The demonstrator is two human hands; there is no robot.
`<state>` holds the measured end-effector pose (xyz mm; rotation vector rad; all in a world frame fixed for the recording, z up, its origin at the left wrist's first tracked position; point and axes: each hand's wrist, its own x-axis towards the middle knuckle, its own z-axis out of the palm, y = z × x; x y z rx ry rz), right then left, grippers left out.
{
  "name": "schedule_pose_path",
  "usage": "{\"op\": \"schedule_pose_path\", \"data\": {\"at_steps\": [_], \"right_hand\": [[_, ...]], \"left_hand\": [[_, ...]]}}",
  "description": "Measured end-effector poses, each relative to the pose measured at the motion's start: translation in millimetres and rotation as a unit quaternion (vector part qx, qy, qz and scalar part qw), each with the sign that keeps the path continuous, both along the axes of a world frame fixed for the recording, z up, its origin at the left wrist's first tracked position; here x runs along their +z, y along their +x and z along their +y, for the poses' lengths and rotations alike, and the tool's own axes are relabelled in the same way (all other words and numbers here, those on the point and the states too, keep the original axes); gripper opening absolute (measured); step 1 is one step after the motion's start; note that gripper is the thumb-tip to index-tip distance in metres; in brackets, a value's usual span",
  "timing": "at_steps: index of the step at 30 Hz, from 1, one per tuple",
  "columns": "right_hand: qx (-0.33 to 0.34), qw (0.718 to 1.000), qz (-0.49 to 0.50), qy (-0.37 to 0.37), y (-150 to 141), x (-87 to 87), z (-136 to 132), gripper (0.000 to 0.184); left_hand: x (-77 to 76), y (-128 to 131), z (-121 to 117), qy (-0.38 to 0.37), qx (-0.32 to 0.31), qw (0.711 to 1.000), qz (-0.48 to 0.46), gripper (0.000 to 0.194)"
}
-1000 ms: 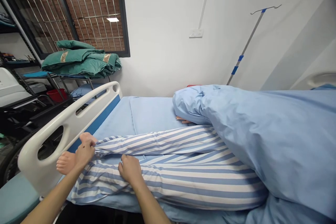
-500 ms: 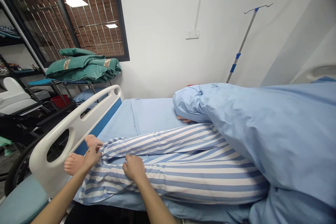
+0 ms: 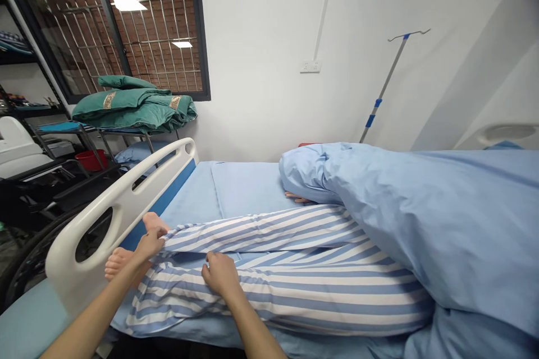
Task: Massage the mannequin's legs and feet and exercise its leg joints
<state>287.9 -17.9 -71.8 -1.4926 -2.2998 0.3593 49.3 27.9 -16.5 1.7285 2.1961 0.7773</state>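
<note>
Blue-and-white striped trousers (image 3: 320, 291) cover two legs lying lengthwise on the bed. Two bare feet (image 3: 118, 263) stick out at the left end, and the far one (image 3: 152, 221) is partly behind my left hand. My left hand (image 3: 150, 242) is closed at the far leg's cuff, its fingers at the hem by the ankle. My right hand (image 3: 221, 274) lies on the near leg around the shin, fingers curled over the inner side of the cloth; their tips are hidden. A light blue quilt (image 3: 400, 196) covers the body from the thighs up, with some fingers (image 3: 297, 197) showing beneath its edge.
A white footboard (image 3: 122, 196) with cut-out grips closes off the bed's left end. Behind it are a wheelchair (image 3: 33, 247) and folded green bedding (image 3: 138, 106) below a barred window. An IV pole (image 3: 381, 92) stands beyond the quilt. Light blue sheet (image 3: 248, 185) shows past the legs.
The view has shifted slightly. Near the shin, the trouser legs now lie further apart with more sheet between them. The near ankle shows more beyond its cuff. Both hands stay at the trousers.
</note>
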Motion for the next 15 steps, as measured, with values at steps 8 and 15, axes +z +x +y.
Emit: {"op": "schedule_pose_path", "data": {"at_steps": [8,15], "right_hand": [[0.011,1.000,-0.011,0.007,-0.6,-1.3,-2.4,0.022],[0.043,0.998,0.045,0.021,-12.4,8.1,8.4,0.016]], "left_hand": [[9.4,-20.9,-13.7,-0.003,-0.075,0.997,-0.005,0.029],[47.9,-84.4,-21.3,0.038,-0.086,0.994,-0.061,0.025]]}}
